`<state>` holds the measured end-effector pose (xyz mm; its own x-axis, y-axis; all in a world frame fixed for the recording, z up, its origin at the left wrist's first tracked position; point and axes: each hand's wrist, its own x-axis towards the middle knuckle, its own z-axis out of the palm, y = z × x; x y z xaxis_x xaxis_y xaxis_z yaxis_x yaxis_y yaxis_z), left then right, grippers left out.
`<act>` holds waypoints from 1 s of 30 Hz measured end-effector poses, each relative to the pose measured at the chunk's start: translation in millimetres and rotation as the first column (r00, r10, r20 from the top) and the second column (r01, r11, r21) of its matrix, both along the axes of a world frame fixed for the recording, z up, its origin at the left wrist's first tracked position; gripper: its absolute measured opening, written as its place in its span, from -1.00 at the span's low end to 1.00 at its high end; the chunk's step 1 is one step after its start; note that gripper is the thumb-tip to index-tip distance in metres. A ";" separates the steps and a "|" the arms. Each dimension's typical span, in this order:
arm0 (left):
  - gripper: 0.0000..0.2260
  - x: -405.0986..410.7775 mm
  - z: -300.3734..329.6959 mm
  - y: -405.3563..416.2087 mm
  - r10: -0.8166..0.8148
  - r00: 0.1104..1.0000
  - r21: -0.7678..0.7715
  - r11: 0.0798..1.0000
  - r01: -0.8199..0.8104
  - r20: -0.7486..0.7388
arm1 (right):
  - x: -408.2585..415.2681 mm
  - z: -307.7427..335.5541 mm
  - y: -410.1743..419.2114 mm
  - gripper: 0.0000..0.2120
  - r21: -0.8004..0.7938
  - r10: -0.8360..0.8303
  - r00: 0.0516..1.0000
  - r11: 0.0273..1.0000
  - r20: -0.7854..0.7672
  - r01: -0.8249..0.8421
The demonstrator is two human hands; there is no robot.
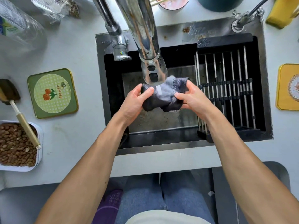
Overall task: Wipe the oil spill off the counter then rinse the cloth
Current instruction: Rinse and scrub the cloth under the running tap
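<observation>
Both hands grip cloth (163, 97) under faucet (152, 68); rack (226, 88) right.

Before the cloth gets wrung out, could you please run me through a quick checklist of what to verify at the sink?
1. Both hands hold the cloth: ok. The left hand grips its left end, the right hand pinches its right end.
2. Cloth under the faucet head: ok, water is hitting its middle.
3. Cloth over the sink basin, not the counter: ok.
4. Oil fully rinsed out of the cloth: cannot tell.
5. Spill gone from the counter: cannot tell; the visible part shows only faint marks.
6. Drain rack clear of the hands: ok, it sits to the right.
</observation>
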<state>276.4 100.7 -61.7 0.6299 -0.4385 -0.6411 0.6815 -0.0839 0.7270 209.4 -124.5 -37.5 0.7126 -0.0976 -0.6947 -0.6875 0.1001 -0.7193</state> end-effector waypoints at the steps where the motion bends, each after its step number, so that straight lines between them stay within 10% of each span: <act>1: -0.66 2.3 -0.7 1.2 -0.014 0.999 0.045 0.999 0.012 0.032 | 0.0 -0.6 -0.9 -0.59 -0.024 0.018 1.000 1.000 0.006 -0.018; 11: -0.68 0.8 -7.5 12.3 -0.129 0.990 0.135 0.984 0.120 0.061 | 2.3 0.2 2.9 -0.63 -0.204 0.091 0.995 0.974 -0.052 -0.099; 17: -0.30 -5.2 0.8 6.5 -0.127 0.979 0.276 0.958 0.079 0.161 | 4.2 6.1 8.8 -0.17 -0.443 0.136 0.972 0.872 -0.190 -0.208; 21: -0.36 0.9 14.3 2.1 -0.422 0.831 0.500 0.841 0.208 0.363 | 5.5 12.2 7.3 0.26 -0.426 0.291 0.931 0.830 -0.221 -0.361; 26: -0.72 0.9 22.5 -3.2 -0.625 0.657 0.740 0.656 0.149 0.421 | 4.3 3.5 17.4 -0.42 -0.659 0.496 0.814 0.508 -0.302 -0.555; 30: -0.89 4.7 24.1 -0.4 -0.638 0.640 0.729 0.663 0.172 0.428 | 3.0 -1.3 16.2 -0.61 -0.697 0.457 0.846 0.512 -0.273 -0.502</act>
<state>281.2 100.3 -37.6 0.8076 -0.4403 -0.3923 -0.1223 -0.7757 0.6191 212.4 -108.3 -38.8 0.7762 -0.2293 -0.5874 -0.5036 -0.7860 -0.3586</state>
